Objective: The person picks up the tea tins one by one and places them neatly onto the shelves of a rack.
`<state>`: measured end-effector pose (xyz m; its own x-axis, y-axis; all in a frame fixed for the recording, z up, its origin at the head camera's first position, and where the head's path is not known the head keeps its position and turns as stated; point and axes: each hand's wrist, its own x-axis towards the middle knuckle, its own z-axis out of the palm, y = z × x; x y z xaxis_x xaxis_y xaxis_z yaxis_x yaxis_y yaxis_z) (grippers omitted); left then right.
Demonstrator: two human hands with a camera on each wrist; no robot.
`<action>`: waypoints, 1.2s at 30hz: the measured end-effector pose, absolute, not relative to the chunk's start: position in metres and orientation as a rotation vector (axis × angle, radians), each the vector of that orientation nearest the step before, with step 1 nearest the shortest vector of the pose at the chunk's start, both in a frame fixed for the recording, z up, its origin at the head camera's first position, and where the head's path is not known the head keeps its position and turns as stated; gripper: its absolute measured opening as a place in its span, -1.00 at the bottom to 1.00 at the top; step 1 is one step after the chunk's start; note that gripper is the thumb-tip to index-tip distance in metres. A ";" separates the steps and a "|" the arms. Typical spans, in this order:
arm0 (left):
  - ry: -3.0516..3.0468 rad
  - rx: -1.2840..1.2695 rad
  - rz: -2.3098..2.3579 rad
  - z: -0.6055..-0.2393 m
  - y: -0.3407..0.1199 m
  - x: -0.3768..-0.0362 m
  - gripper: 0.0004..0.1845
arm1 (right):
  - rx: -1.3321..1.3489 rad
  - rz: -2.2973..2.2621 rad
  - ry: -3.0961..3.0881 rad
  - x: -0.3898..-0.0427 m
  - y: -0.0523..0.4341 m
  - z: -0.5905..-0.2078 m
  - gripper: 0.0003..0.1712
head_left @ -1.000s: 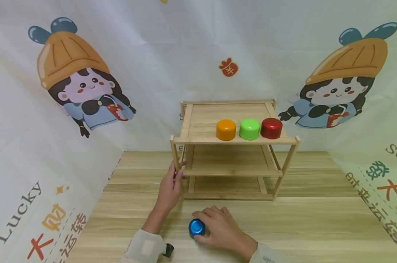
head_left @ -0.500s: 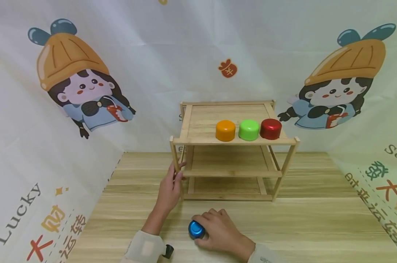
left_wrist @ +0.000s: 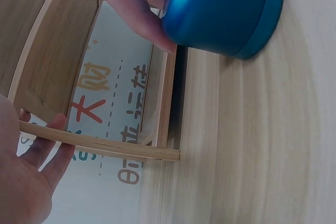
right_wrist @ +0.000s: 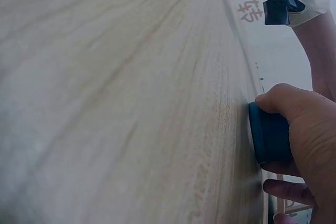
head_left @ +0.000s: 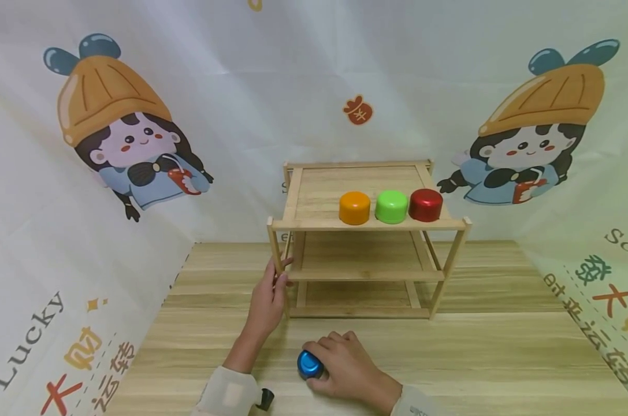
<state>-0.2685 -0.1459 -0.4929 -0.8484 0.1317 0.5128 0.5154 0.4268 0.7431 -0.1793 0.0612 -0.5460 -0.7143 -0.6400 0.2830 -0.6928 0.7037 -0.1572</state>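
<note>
A blue metallic round canister (head_left: 310,364) stands on the wooden tabletop near the front. My right hand (head_left: 347,367) holds it from the right side, thumb on the near side and fingers on the far side. In the left wrist view the canister (left_wrist: 223,11) looms large, its base at the wood. Farther back is a three-tier wooden rack (head_left: 365,275). My left hand (head_left: 267,297) grips its front left post, with the fingertips showing past it. Along the front of the top shelf sit an orange canister (head_left: 354,208), a green canister (head_left: 391,207) and a red canister (head_left: 425,205).
Behind and at both sides hangs a white printed cloth (head_left: 251,115) with cartoon figures and lettering. Bare wooden tabletop (head_left: 501,346) lies right of the rack. A small black piece (head_left: 265,398) sticks out at the left sleeve (head_left: 229,393).
My right hand has drawn slightly closer around the blue canister. The head view has shifted a little. My left hand and the rack stay as they were.
</note>
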 end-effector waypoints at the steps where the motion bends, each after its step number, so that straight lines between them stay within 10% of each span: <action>1: -2.303 -0.557 -1.397 -0.493 -0.146 -0.269 -0.50 | 1.072 0.372 -2.705 -0.180 0.061 -0.546 -0.32; 36: -2.325 -0.546 -1.368 -0.489 -0.145 -0.266 -0.51 | 1.107 0.376 -2.717 -0.180 0.078 -0.518 -0.35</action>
